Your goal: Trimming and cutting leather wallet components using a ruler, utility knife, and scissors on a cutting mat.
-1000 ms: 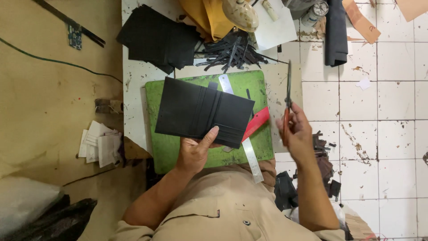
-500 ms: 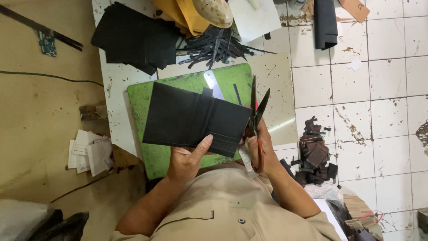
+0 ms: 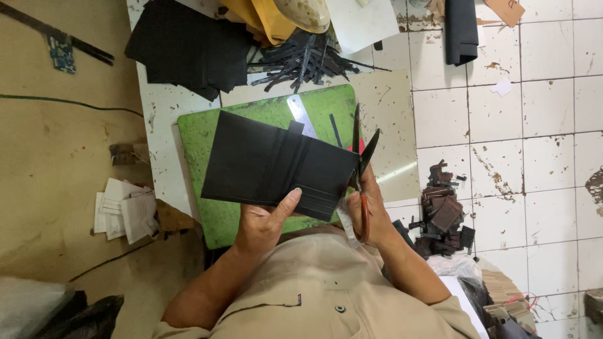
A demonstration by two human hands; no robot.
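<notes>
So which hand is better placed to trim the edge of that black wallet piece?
Right hand: it grips the open scissors at the black wallet piece edge, while the left hand supports it.

Leather workshop: green cutting mat, black offcuts, scrap pile

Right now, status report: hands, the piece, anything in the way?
Left hand grips black wallet panel. Right hand holds open scissors at its edge. Nothing between.
</notes>
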